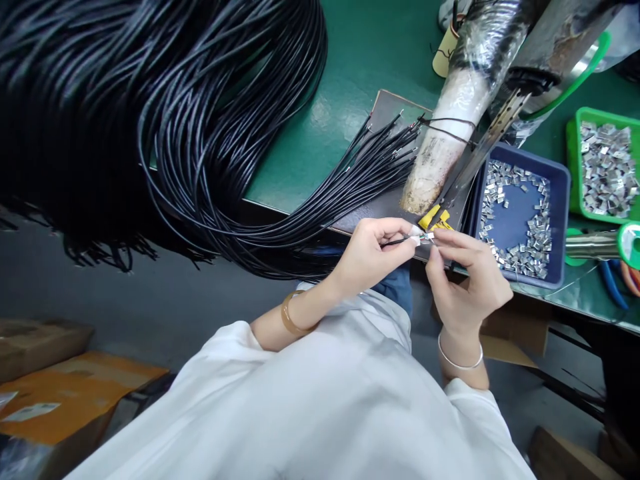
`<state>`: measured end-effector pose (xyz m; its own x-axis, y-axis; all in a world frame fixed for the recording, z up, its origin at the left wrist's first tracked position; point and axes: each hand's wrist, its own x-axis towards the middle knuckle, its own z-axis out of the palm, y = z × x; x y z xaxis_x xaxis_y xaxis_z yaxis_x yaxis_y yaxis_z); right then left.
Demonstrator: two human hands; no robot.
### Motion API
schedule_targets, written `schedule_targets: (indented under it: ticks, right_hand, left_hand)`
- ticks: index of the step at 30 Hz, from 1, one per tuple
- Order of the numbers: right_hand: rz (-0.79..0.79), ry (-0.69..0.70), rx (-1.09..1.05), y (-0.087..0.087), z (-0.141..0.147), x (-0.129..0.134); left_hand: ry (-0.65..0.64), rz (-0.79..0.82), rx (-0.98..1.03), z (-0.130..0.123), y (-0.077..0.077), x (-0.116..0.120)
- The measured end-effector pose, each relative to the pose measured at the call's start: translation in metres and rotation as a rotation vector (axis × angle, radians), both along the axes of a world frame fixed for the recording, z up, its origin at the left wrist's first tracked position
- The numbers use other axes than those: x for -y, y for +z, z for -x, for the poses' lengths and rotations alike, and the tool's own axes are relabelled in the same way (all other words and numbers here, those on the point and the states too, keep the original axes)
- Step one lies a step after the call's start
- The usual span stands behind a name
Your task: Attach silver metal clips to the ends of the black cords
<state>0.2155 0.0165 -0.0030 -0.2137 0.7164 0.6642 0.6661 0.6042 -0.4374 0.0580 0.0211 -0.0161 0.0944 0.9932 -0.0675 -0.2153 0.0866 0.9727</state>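
My left hand (373, 252) is closed in a pinch around a black cable (395, 241) near its stripped end. White wraps cover the tips of its thumb and forefinger. At the cable's end sits a small silver metal connector (427, 236), with a bit of green beside it. My right hand (463, 270) is closed on this connector from the other side, thumb below and fingers above. The two hands nearly meet, just under a soldering iron (487, 150) wrapped with yellow tape (434, 219). Many black cables (320, 217) run in from the left, their ends lying on a grey board (395, 107).
A blue tray (563, 220) of small metal connectors stands to the right, with a green bin (573, 157) of similar pieces beyond. A plastic-wrapped pipe (450, 127) slants down over the board. Solder spool (630, 243) and pliers (614, 283) lie at far right. Cardboard boxes (75, 393) are lower left.
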Motion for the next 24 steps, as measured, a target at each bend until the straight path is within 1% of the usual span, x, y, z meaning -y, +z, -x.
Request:
schedule_targets:
  ticks: [3, 6, 12, 16, 24]
  right_hand:
    - [-0.017, 0.018, 0.004, -0.004, 0.002, -0.001]
    - [-0.019, 0.037, -0.033, -0.006, 0.003, -0.002]
    - [-0.035, 0.047, -0.026, -0.004, 0.003, -0.004]
    - [-0.042, 0.034, -0.022, -0.003, 0.001, -0.003]
    - [-0.072, -0.023, -0.085, -0.01, -0.004, -0.002]
  left_hand:
    - [0.05, 0.002, 0.006, -0.001, -0.001, -0.004]
    - [0.078, 0.008, -0.002, -0.001, 0.002, -0.006]
    - [0.109, -0.038, -0.079, 0.001, 0.009, -0.006]
    - [0.084, -0.049, -0.095, -0.001, 0.008, -0.005]
    - [0.031, -0.065, -0.07, -0.006, 0.002, -0.002]
